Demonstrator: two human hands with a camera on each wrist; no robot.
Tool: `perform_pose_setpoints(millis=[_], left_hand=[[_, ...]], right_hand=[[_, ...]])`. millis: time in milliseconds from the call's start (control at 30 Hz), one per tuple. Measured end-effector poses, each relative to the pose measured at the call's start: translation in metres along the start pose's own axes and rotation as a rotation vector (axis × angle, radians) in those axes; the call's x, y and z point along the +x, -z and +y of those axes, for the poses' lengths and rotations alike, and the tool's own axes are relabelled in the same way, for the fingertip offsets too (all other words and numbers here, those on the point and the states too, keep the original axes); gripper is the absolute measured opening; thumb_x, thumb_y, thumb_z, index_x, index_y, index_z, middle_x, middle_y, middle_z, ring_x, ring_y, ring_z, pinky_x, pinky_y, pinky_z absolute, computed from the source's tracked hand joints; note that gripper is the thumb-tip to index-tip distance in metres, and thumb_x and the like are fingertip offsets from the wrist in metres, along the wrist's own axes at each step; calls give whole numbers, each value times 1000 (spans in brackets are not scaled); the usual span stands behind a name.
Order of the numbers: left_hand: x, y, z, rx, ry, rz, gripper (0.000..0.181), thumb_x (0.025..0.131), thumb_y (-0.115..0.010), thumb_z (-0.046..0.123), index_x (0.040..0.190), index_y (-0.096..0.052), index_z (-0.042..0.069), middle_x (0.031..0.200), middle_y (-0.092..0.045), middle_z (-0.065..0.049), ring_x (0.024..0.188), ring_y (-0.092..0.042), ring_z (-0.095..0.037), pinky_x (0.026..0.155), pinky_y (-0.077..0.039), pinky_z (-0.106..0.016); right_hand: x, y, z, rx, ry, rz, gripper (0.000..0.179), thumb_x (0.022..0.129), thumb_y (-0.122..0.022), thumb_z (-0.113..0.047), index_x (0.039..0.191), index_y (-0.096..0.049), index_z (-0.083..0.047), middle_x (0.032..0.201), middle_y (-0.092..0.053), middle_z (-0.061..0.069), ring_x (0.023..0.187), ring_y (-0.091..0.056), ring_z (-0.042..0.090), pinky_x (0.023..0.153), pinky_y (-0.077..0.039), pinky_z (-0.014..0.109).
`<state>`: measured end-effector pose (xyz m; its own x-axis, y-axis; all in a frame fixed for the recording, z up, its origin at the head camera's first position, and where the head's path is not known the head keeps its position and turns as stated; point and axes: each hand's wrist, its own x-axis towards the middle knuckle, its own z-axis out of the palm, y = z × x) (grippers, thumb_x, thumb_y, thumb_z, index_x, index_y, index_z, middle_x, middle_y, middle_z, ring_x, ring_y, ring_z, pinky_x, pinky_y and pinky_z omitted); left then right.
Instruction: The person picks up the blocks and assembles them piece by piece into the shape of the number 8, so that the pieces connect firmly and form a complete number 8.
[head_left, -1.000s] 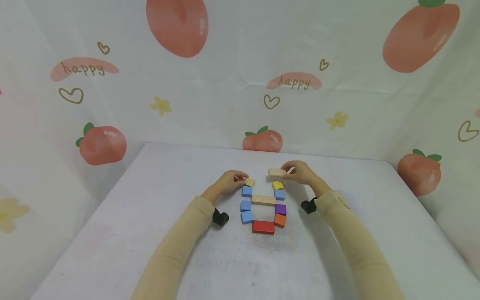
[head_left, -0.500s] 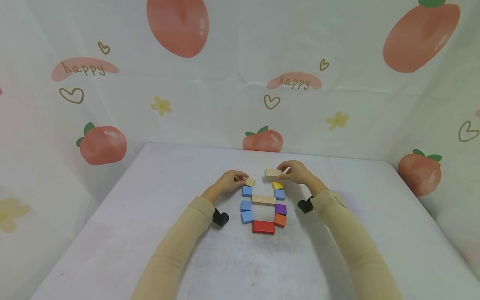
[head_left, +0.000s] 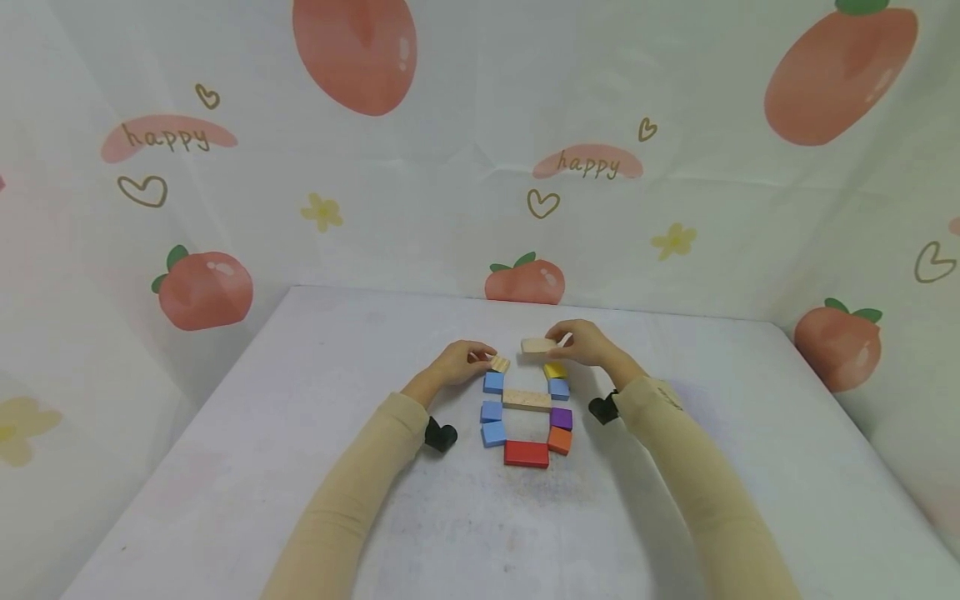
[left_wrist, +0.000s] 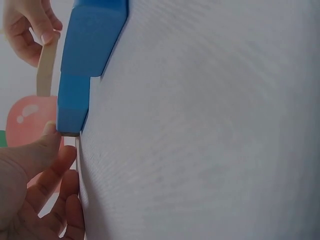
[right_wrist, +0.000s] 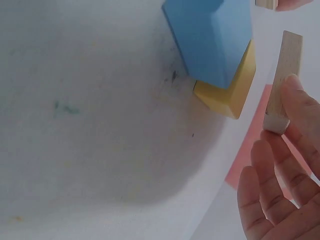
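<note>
In the head view my right hand (head_left: 587, 342) pinches one end of a plain wooden block (head_left: 536, 345), held above the far end of a block outline. The right wrist view shows the thumb on the face of this wooden block (right_wrist: 283, 80). My left hand (head_left: 459, 363) has thumb and index fingertip at a small striped wooden block (head_left: 500, 363) at the outline's far left corner. A blue block (head_left: 493, 382) sits just in front of it and mostly hides it in the left wrist view. A yellow block (head_left: 555, 371) marks the far right corner.
On the white table (head_left: 337, 350), the right side continues with a blue block (head_left: 558, 389), a purple block (head_left: 561, 418) and an orange block (head_left: 559, 441). A long wooden block (head_left: 527, 401) crosses the middle. Nearest is a red block (head_left: 527, 454).
My right hand has moved left with the plain wooden block, bringing it further over the gap between the two far corners. The left hand and the other blocks stay where they were.
</note>
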<state>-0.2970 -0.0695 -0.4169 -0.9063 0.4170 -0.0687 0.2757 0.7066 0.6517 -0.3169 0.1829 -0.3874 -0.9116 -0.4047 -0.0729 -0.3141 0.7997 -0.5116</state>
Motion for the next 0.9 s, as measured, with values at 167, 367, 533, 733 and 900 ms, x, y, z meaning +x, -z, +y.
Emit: perform_pose_setpoints(millis=[167,367,533,733,900], left_hand=[[0,0,0,-1,-2,2,30,92,-57,15,121,-61,7,112,-64,-13,102,-59,-24,92,-47,-35],[0,-1,0,2,-2,4,30,92,-57,15,121,-61,7,111,-64,-13,102,-59,-24,91,-47,-35],[1,-1,-1,2,1,4,30,92,-57,15,121,-61,7,112,-64,-12,102,-59,-24,92,-47,-35],[2,-2,-2,-17,13,3,30,92,-58,15,121,-61,8,112,-64,-12,102,-59,-24,92,-47,-35],[1,-2,-3,-12,-4,7,30,92,-58,15,121,-61,7,111,-64,-13,102,-60,-24,92,-47,-35]], right_hand=[[3,-2,-3,1,-1,-17,35,84,-69,-19,113,-62,-1,109,-63,16,95,-59,28,88,-50,40],[5,-5,-7,4,-6,-36,35,84,-68,-20,113,-62,-1,109,-63,16,95,-58,27,88,-49,40],[6,-6,-9,-2,-27,-55,36,85,-68,-21,114,-62,-2,110,-63,15,95,-57,26,88,-49,39],[8,-8,-12,-19,-37,-64,36,84,-69,-23,112,-62,-2,107,-63,15,94,-55,26,87,-50,38],[9,-10,-13,-30,-55,-78,35,85,-68,-24,112,-62,-3,107,-62,15,96,-54,25,86,-49,36]])
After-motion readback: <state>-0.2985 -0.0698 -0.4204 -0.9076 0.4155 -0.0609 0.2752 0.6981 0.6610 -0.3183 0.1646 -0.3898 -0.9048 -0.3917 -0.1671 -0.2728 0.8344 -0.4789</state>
